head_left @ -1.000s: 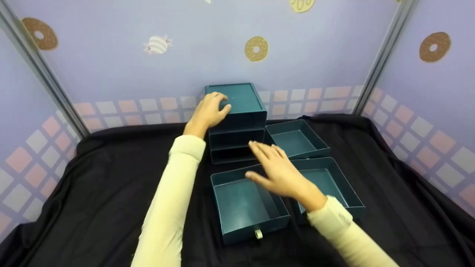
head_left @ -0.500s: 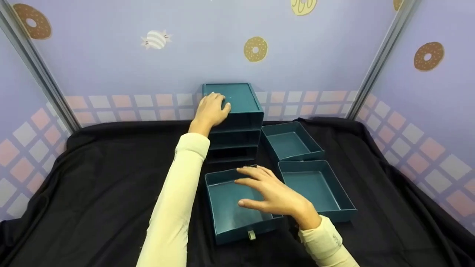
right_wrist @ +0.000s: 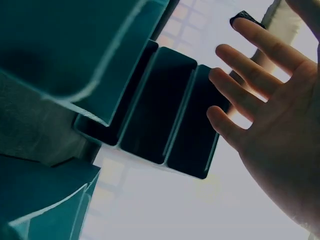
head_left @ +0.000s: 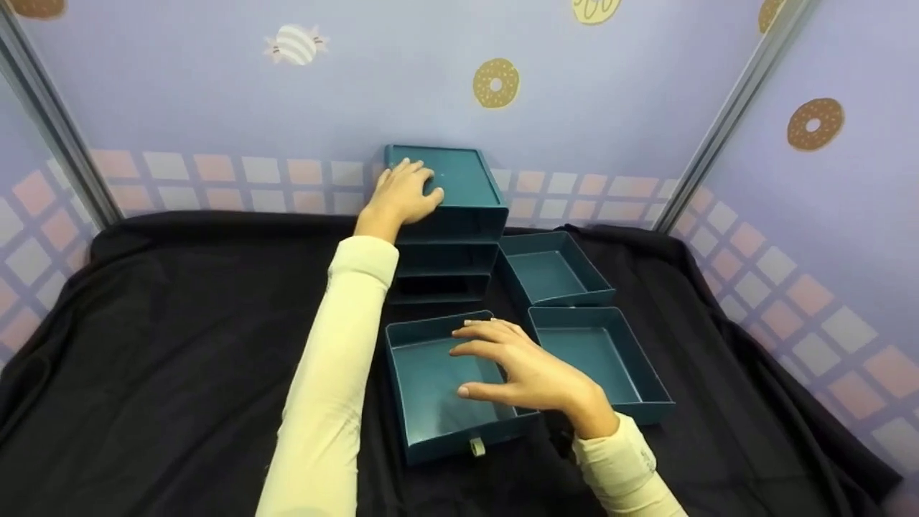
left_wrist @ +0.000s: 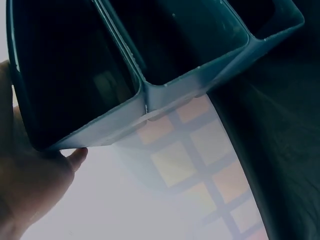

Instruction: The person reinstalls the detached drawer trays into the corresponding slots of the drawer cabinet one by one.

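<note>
A dark teal drawer cabinet [head_left: 467,174] stands against the back wall, its three stacked slots [right_wrist: 160,100] facing forward without drawers. My left hand [head_left: 402,192] rests on the cabinet's top left edge, thumb on the top; in the left wrist view a fingertip shows beside the cabinet's side wall. My right hand [head_left: 535,373] hovers with spread, slightly bent fingers above the front drawer [head_left: 431,391] and holds nothing. That drawer has a small pale pull tab [head_left: 477,446] on its front. Another drawer [head_left: 592,359] lies to its right, and a third drawer [head_left: 549,273] lies behind that one, beside the cabinet.
Black cloth [head_left: 179,345] covers the table and rises in a ridge along the back. Patterned lilac walls [head_left: 215,100] enclose the back and sides, with metal posts [head_left: 732,122] at the corners.
My right hand has drawn back from near the cabinet's slots to over the front drawer, its fingers now more bent. My left hand stays on the cabinet. The head view has shifted slightly.
</note>
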Demonstrator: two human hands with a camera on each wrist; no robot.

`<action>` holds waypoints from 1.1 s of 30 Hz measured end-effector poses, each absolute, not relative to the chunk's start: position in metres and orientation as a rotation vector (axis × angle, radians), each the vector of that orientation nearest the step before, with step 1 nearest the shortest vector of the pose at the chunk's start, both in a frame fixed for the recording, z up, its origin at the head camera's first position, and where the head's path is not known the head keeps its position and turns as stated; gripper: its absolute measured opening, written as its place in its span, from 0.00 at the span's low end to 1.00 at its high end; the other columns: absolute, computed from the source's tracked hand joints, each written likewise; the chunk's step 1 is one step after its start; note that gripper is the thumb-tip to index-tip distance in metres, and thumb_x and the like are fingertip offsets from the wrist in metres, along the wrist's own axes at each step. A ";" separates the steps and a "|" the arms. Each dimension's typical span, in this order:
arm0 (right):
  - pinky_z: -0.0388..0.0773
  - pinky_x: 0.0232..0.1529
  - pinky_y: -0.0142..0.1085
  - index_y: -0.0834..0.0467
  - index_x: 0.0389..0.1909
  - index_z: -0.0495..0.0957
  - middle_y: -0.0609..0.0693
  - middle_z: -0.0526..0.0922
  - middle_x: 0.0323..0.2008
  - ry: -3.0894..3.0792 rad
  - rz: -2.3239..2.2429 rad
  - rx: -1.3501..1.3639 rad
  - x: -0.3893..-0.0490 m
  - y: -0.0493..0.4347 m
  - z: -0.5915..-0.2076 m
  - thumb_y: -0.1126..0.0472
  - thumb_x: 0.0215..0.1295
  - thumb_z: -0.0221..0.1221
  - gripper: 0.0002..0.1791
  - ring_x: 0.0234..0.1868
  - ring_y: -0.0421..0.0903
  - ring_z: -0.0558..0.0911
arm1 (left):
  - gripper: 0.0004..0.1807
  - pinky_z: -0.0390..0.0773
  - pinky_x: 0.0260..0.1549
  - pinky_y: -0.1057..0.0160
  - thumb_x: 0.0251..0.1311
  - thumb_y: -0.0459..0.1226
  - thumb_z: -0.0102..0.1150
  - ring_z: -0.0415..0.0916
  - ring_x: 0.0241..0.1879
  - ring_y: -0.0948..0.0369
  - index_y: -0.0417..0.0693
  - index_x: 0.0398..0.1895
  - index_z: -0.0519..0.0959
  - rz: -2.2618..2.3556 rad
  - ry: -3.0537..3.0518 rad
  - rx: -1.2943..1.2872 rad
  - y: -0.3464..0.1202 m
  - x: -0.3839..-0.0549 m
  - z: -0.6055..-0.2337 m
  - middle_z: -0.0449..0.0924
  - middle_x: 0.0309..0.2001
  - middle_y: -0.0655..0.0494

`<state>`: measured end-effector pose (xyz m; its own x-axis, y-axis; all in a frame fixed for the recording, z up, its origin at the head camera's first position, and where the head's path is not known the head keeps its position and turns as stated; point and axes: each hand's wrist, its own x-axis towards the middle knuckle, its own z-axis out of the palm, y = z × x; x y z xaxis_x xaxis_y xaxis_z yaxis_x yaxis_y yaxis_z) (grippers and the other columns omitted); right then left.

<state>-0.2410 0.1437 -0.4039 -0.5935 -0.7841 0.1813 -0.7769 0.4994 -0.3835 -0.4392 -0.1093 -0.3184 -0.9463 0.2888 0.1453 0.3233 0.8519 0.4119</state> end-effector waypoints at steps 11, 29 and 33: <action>0.68 0.73 0.59 0.48 0.68 0.80 0.50 0.75 0.73 2.626 -0.648 -1.344 -0.244 0.153 -0.391 0.36 0.69 0.67 0.32 0.75 0.55 0.71 | 0.35 0.39 0.82 0.43 0.82 0.52 0.29 0.44 0.85 0.48 0.50 0.86 0.58 -0.406 -2.972 -0.496 -0.105 -0.441 -0.324 0.51 0.86 0.50; 0.80 0.52 0.31 0.49 0.49 0.87 0.44 0.83 0.45 2.376 -0.529 -1.509 -0.235 0.121 -0.403 0.54 0.61 0.76 0.16 0.46 0.33 0.81 | 0.31 0.51 0.74 0.38 0.83 0.59 0.31 0.56 0.75 0.44 0.53 0.72 0.71 -0.538 -2.973 -0.281 -0.101 -0.455 -0.313 0.63 0.76 0.48; 0.77 0.47 0.26 0.50 0.46 0.86 0.43 0.83 0.41 2.377 -0.540 -1.491 -0.230 0.122 -0.407 0.58 0.60 0.77 0.15 0.41 0.32 0.80 | 0.30 0.51 0.70 0.41 0.82 0.61 0.32 0.56 0.71 0.46 0.53 0.68 0.69 -0.489 -2.995 -0.223 -0.088 -0.463 -0.316 0.63 0.72 0.48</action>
